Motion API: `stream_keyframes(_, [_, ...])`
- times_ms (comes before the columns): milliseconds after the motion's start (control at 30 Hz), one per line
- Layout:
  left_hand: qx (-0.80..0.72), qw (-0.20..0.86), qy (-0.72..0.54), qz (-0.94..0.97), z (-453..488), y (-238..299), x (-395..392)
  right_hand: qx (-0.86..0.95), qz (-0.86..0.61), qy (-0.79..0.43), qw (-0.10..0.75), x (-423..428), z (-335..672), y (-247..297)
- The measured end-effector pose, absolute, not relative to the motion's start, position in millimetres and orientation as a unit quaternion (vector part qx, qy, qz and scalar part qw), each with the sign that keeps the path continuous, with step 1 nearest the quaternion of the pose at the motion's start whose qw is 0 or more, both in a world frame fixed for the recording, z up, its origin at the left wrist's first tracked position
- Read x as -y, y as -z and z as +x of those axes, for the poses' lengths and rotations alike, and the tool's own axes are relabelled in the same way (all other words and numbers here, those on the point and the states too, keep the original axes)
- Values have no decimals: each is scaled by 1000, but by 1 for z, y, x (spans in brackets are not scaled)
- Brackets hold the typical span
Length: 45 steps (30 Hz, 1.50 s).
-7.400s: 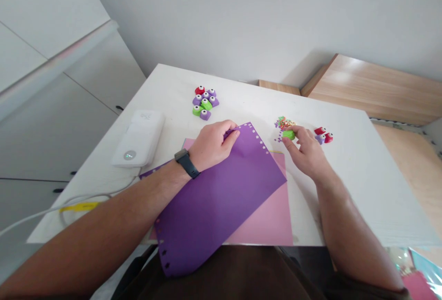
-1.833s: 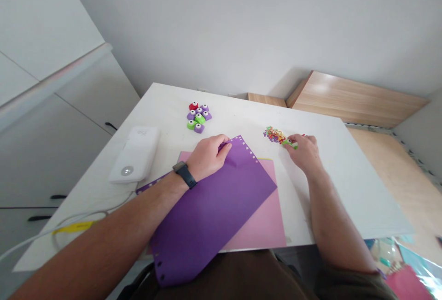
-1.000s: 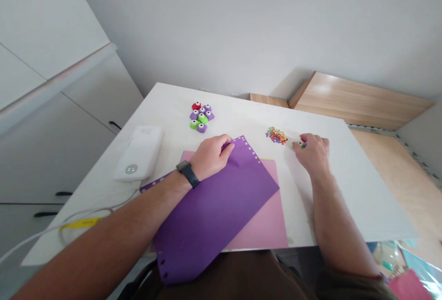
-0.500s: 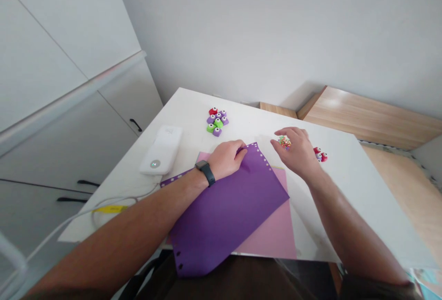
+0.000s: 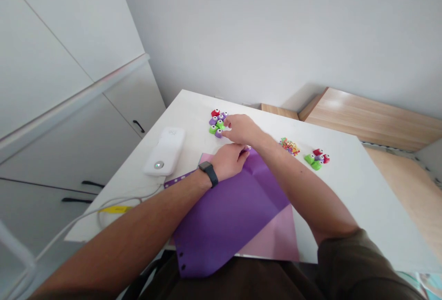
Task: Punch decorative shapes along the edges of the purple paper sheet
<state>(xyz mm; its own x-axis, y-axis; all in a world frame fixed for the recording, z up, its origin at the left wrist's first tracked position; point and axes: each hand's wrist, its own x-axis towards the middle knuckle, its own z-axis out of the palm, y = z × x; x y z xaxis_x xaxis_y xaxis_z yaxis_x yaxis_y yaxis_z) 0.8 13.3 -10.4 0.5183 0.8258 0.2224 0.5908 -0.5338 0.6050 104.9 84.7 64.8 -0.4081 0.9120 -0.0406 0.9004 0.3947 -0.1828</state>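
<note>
My left hand (image 5: 229, 161), with a dark watch on its wrist, is closed on the top edge of a purple sheet of paper (image 5: 224, 217). Small shapes are punched along that sheet's edges. My right hand (image 5: 241, 129) reaches across above the left one, thumb and fingers apart, at the right side of a cluster of small craft punches (image 5: 218, 124) in red, purple and green. I cannot make out whether it touches one. Beneath the purple sheet lies pink paper (image 5: 281, 235). My right arm covers part of the purple sheet.
Several more punches (image 5: 316, 159) sit on the right of the white table (image 5: 359, 198). Between them and my right arm is a pile of tiny coloured paper bits (image 5: 289, 146). A white power bank (image 5: 165, 151) with a cable lies at the left, near a yellow tag (image 5: 117, 209).
My right hand has moved left from above the paper bits to the left punch cluster. Green punches now show in the right group. My left hand stays on the purple paper.
</note>
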Motion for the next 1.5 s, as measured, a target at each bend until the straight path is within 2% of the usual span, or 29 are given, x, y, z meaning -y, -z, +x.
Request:
stream_keyframes(133, [-417,239,-254,839,1,9,-13,843,-531,-78,-2,-96,96,-59])
stream_keyframes(600, [-413,243,-255,840,2,11,-13,849,-524,-73,16,-94,97,-43])
stream_keyframes(800, [-410,245,-262,839,0,12,-12,835,-530,-111,95,-93,106,-51])
stream_keyframes(900, [-408,245,-263,839,-1,10,-12,805,-556,-130,162,-85,125,-67])
stream_keyframes(1000, [-408,247,-261,839,-2,8,-11,764,-556,-178,274,-68,153,-82])
stream_keyframes(1167, [-417,257,-263,831,-1,4,-9,678,-566,-284,372,-26,202,-88])
stream_keyframes(1400, [-421,274,-280,818,-2,5,-10,562,-572,-406,438,35,258,-61])
stream_keyframes(1500, [-423,274,-286,815,-2,6,-10,541,-589,-436,413,48,272,-46])
